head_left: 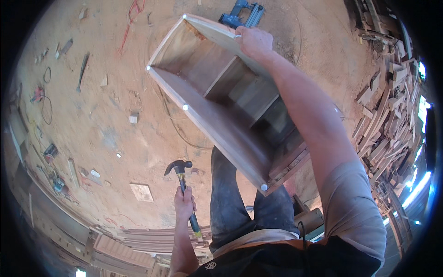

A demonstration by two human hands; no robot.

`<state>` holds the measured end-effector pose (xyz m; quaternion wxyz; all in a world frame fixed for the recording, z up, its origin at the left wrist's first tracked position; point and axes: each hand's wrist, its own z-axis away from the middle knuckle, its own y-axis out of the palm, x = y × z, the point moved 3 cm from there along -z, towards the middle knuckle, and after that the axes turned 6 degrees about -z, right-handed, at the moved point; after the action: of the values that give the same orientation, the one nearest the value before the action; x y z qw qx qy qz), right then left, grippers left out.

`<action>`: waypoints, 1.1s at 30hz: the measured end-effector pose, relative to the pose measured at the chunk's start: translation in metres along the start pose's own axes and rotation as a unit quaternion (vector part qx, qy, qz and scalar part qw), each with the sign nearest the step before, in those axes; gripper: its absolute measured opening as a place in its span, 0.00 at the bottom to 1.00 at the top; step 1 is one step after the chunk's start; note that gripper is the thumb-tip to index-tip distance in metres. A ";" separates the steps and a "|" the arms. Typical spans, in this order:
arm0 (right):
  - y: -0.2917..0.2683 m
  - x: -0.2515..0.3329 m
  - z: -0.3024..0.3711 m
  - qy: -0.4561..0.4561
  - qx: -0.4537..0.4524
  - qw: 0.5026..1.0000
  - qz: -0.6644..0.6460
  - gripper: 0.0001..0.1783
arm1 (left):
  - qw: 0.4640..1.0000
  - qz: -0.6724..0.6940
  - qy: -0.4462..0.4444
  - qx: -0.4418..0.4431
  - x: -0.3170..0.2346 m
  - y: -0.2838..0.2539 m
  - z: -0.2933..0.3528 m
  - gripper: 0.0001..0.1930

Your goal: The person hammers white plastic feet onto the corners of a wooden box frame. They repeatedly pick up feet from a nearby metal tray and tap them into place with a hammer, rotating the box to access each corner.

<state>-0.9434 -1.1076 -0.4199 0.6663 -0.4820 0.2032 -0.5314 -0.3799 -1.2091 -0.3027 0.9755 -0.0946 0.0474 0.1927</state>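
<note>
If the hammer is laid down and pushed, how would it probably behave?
The hammer would probably feel heavier at its head, which looks like dark metal at one end of a slim handle. It seems unlikely to roll far, because the curved claw juts out to one side. Its straight handle suggests it should stay stiff.

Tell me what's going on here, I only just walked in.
A person grips a black-headed claw hammer with a dark handle marked in yellow in the left hand. The right hand holds the far edge of an open, brown wooden box with inner dividers. The hammer is apart from the box at this moment. Past the box, a blue power tool lies on the ground, and scrap wood is heaped off to the right.
</note>
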 end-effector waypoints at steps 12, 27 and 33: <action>0.008 -0.004 -0.002 -0.072 -0.044 0.996 0.022 0.14 | 0.999 -0.022 0.035 -0.024 -0.014 0.006 0.021 0.10; -0.014 -0.014 -0.001 -0.008 0.039 0.998 -0.047 0.25 | 0.940 -0.275 0.192 -0.064 -0.121 0.024 0.014 0.11; -0.067 -0.075 0.071 -0.043 0.277 0.960 -0.020 0.47 | 0.840 -0.389 0.367 -0.092 -0.271 0.107 -0.039 0.20</action>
<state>-0.9483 -1.0079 -0.3481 0.7711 -0.3049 0.0100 -0.5588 -0.6733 -1.2192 -0.3234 0.8683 -0.2584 0.3430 -0.2481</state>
